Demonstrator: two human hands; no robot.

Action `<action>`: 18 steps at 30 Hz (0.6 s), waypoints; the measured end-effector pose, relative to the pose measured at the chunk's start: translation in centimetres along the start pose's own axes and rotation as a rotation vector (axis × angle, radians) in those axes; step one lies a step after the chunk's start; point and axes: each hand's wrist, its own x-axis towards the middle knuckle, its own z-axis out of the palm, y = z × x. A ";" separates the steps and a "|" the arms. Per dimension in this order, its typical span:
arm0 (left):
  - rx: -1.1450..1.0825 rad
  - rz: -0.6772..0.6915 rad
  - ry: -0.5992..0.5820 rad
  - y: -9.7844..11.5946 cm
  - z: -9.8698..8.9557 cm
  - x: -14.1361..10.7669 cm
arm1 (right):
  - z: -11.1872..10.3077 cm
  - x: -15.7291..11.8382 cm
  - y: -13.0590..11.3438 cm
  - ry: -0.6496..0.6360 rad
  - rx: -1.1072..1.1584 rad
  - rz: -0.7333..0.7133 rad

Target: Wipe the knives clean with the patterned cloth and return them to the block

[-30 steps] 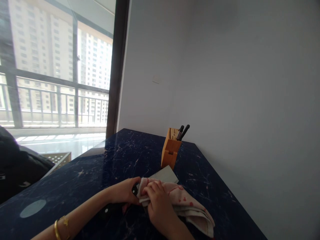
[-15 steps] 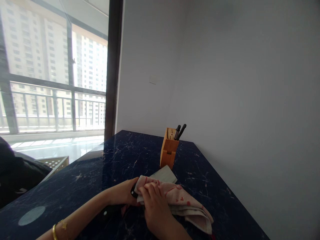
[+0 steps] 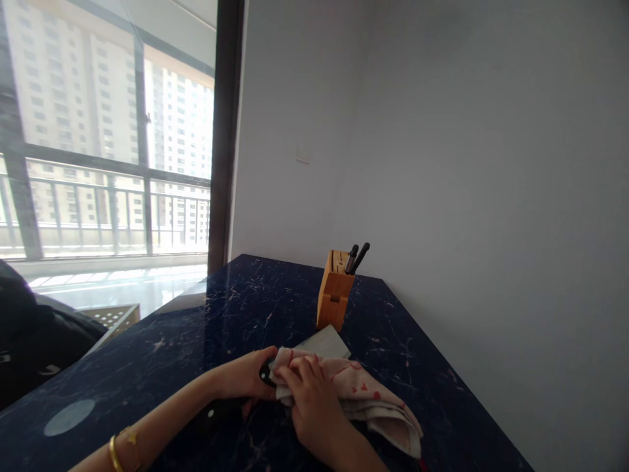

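A wide-bladed steel kitchen knife (image 3: 325, 343) with a black handle (image 3: 221, 411) sits low over the near part of the counter, its pale blade pointing away from the person. A small round rivet shows on the handle. Most of the blade is covered by a folded pale pink cloth with red marks (image 3: 376, 406), which drapes towards the lower right; only the blade's far part shows beyond it.

Left hand (image 3: 240, 378): fingers clenched around the black handle, close against the cloth's edge. Right hand (image 3: 312, 400): fingers (image 3: 301, 370) curled over the cloth, grasping it against the blade. The two hands are just beside each other.

Counter (image 3: 265, 295): dark navy stone with pale veins. Whether knife or cloth touches it cannot be told. A pale round reflection (image 3: 69, 417) lies at its left.

Beyond the blade, a light wooden knife block (image 3: 335, 293) stands upright, with two black knife handles (image 3: 357, 258) angled from its top. A gold bangle (image 3: 115, 453) and a gold charm bracelet (image 3: 130, 446) circle the left wrist. A dark, indistinct object (image 3: 29, 334) fills the left edge. Behind the counter stand a grey wall (image 3: 442, 164) and a balcony railing (image 3: 113, 210).
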 end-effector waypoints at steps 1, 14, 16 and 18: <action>-0.007 0.017 -0.010 0.2 0.0 0.0 | 0.0 0.0 0.1 -0.010 -0.014 -0.016; -0.037 -0.133 -0.088 -2.9 -0.2 1.0 | -0.4 -0.2 -0.7 -0.058 -0.021 -0.020; -0.036 -0.103 -0.078 -2.9 -0.2 1.0 | -0.3 -0.2 -0.2 -0.025 -0.011 -0.001; -0.035 -0.080 -0.068 -2.8 -0.2 0.9 | -0.1 -0.2 0.4 0.016 -0.024 0.055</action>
